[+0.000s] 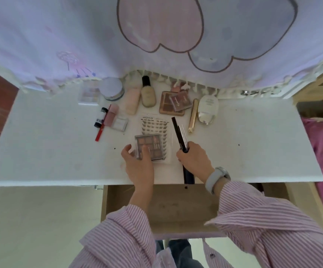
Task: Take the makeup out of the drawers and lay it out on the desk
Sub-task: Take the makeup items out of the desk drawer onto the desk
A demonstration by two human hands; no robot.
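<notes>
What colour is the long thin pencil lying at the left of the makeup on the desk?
Red. The pencil shows clearly in the head view.

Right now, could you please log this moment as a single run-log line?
left hand: holds eyeshadow palette | right hand: grips black pens | drawer: open | desk: makeup laid out

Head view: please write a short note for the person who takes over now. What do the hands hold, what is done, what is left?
Left hand holds a clear-lidded brown eyeshadow palette over the white lash card.
Right hand grips black slim pens.
Done: bottles, palettes and tubes lie along the back of the white desk.
Left: set down both; the open wooden drawer shows nothing inside.
</notes>
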